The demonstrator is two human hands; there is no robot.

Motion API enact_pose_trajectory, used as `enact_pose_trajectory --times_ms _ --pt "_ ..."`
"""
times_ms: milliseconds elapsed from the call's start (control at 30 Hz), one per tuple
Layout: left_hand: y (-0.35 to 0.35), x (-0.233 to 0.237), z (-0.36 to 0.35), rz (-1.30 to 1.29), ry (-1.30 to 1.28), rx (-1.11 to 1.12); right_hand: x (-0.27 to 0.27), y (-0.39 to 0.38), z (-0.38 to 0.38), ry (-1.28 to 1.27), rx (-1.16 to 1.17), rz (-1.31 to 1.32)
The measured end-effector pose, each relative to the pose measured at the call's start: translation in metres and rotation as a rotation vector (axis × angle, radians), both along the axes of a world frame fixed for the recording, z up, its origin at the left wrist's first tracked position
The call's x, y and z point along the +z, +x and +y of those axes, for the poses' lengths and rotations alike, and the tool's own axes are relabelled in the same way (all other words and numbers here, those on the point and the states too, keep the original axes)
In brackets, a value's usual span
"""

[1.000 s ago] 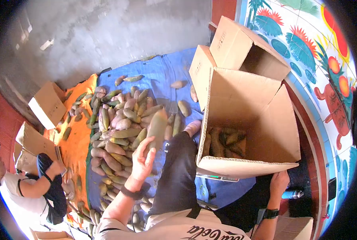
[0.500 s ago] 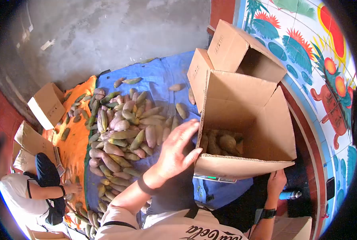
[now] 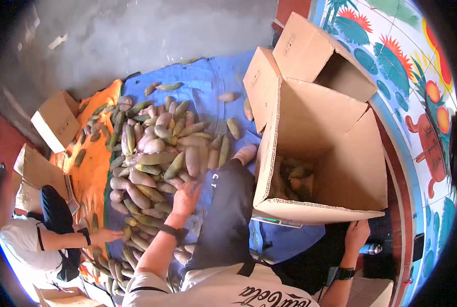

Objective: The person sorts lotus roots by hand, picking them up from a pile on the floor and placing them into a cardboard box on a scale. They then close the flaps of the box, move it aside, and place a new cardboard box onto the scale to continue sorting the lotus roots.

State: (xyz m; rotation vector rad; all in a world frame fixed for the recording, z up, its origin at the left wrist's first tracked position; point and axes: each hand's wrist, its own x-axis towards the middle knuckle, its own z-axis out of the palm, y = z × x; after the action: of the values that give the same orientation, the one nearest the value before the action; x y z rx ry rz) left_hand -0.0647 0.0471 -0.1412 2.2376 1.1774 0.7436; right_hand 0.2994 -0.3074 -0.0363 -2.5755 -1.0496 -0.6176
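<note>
My left hand (image 3: 186, 199) reaches over the pile of long, thick green and pinkish vegetables (image 3: 154, 158). Its fingers are apart and touch or hover just above the nearest ones; I see nothing held. At the near right corner of the open cardboard box (image 3: 336, 148), my right hand (image 3: 357, 233) grips the lower edge, some fingers hidden by the cardboard. Several vegetables (image 3: 295, 179) lie in the bottom of this box. The box stands upright on a scale (image 3: 277, 221), whose green display shows under its near side.
Two more cardboard boxes (image 3: 310, 56) stand behind mine, beside the painted tile wall (image 3: 417, 66). The pile rests on a blue sheet (image 3: 213, 77) next to an orange one (image 3: 87, 176). At the left, another person (image 3: 39, 240) reaches toward the vegetables. A blue bottle (image 3: 370, 249) lies at the right.
My left hand has let go of the box's left edge and moved down and left to the pile. The right hand stays at the box corner. The other person's hand has moved right.
</note>
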Motion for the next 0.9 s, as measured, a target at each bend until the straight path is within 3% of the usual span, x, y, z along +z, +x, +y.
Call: enact_pose_trajectory --times_ms 200,267,367,467,567,767,867,900 --pt "-0.045 -0.108 -0.006 0.229 -0.243 0.105 -0.002 0.003 -0.003 -0.071 -0.017 -0.038" --pt "-0.061 -0.156 -0.006 0.292 -0.404 0.006 -0.002 0.003 0.000 -0.076 -0.040 -0.032" --pt "-0.083 -0.239 -0.018 0.400 -0.422 -0.082 0.000 0.003 0.000 -0.089 -0.056 -0.018" --pt "-0.079 -0.240 -0.035 0.440 -0.574 -0.092 -0.001 0.004 -0.001 -0.108 -0.059 -0.007" --pt "-0.061 -0.182 -0.046 0.491 -0.739 -0.124 -0.005 0.006 -0.004 -0.114 -0.070 -0.016" --pt "-0.062 -0.234 -0.056 0.485 -0.764 -0.229 -0.010 0.013 -0.012 -0.107 -0.060 -0.018" --pt "-0.032 -0.188 -0.047 0.600 -0.886 -0.212 -0.007 0.011 -0.011 -0.133 -0.088 0.010" --pt "-0.032 -0.202 -0.047 0.601 -0.891 -0.214 -0.006 0.011 -0.010 -0.154 -0.120 0.046"
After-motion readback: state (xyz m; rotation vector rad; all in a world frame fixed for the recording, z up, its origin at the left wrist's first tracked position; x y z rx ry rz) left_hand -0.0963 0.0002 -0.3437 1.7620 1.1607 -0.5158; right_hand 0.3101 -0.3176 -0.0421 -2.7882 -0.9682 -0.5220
